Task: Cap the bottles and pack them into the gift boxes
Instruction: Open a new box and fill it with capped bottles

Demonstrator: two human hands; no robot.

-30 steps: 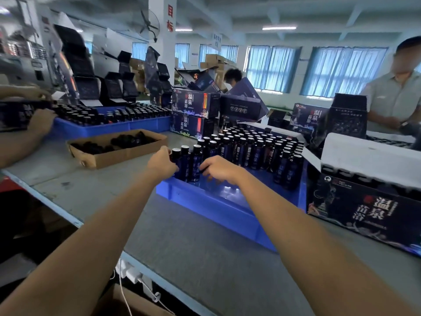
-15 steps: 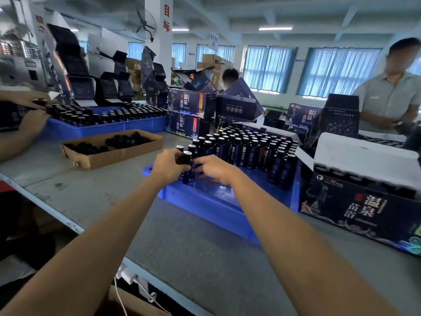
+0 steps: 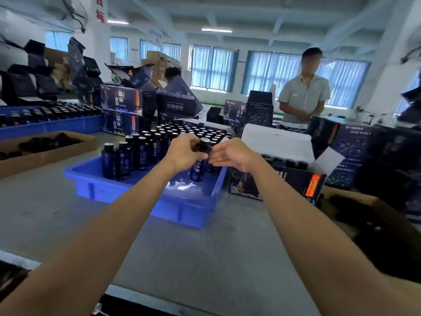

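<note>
The left grip (image 3: 184, 153) curls round the upper part of one dark bottle (image 3: 198, 169), thumb and fingers closed on it just below its cap (image 3: 204, 141). The bottle stands nearly upright over the right part of a blue tray (image 3: 141, 197); whether its base touches the tray floor I cannot tell. The right grip (image 3: 234, 153) is spread, fingers fairly straight, their tips (image 3: 213, 158) touching the bottle's side.

The far part of the tray holds a packed block of bottles (image 3: 177, 133), and two more (image 3: 116, 160) stand apart at the near left. Just right of the tray sits an open gift box (image 3: 273, 185) with its white flap (image 3: 275, 137) raised behind; dark bottle tops (image 3: 280, 161) show in it.

On the left of the grey desk (image 3: 205, 258) lies a shallow cardboard tray (image 3: 45, 156) holding a dark heap, too blurred to name. Behind it is a second blue tray (image 3: 68, 126) full of bottles. Two closed gift boxes (image 3: 123, 110) are stacked beyond the near tray. A person in a light shirt (image 3: 303, 96) stands at the far side. At the near right, a brown carton (image 3: 364, 201) holds dark things I cannot make out.
</note>
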